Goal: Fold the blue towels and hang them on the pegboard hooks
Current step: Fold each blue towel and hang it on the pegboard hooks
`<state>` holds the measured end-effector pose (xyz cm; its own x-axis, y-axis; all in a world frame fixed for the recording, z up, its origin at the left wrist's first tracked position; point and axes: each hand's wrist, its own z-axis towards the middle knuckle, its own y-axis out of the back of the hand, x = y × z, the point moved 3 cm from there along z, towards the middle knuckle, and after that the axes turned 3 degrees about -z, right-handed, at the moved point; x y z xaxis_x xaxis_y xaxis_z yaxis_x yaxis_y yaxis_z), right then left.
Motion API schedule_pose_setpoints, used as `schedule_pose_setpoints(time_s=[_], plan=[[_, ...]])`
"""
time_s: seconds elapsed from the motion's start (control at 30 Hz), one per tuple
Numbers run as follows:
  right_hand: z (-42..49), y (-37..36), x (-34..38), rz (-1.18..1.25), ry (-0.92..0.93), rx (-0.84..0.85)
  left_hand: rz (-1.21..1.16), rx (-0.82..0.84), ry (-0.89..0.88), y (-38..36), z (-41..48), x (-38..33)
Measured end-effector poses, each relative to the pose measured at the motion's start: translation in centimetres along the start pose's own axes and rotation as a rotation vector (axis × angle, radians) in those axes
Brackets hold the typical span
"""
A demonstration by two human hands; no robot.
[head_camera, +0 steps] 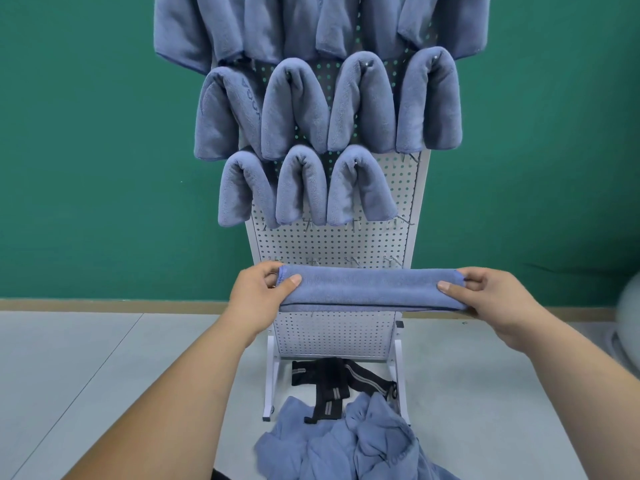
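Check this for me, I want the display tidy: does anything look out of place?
Black straps lie tangled on the floor at the pegboard's foot, against the heap of unfolded towels; they look odd among the towels. The hung towels look orderly.

folded blue towel (370, 289) between both hands, before the pegboard (332, 244)

One pegboard (332, 244); one held towel (370, 289); two hands (258, 301) (502, 299).

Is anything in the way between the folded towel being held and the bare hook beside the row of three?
Nothing visible. The folded towel, gripped by the left hand and right hand, is below the bare hook; nothing hangs between them.
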<state>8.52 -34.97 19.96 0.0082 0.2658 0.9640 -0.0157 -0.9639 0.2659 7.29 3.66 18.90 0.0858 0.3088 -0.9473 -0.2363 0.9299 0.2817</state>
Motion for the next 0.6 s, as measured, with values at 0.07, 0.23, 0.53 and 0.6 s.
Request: schedule_pose_setpoints(time_s=[0.07,0.23,0.53,0.6], plan=[[0.2,-0.2,-0.5,-0.163,0.019,-0.021,0.255,-0.019,-0.024,-0.5,0.4,0.6],[0.6,-1.3,-1.9,-0.365,-0.061,-0.022,0.503,0.056,0.069,-3.0,-0.3,1.6],[-0.6,-5.2,0.5,-0.288,-0.03,-0.16,0.19,0.096,0.121,-7.6,-1.9,-0.7],[-1.2,-6.4,0.7,-0.239,-0.024,-0.149,0.104,0.129,0.135,-8.8,-2.3,-1.2]])
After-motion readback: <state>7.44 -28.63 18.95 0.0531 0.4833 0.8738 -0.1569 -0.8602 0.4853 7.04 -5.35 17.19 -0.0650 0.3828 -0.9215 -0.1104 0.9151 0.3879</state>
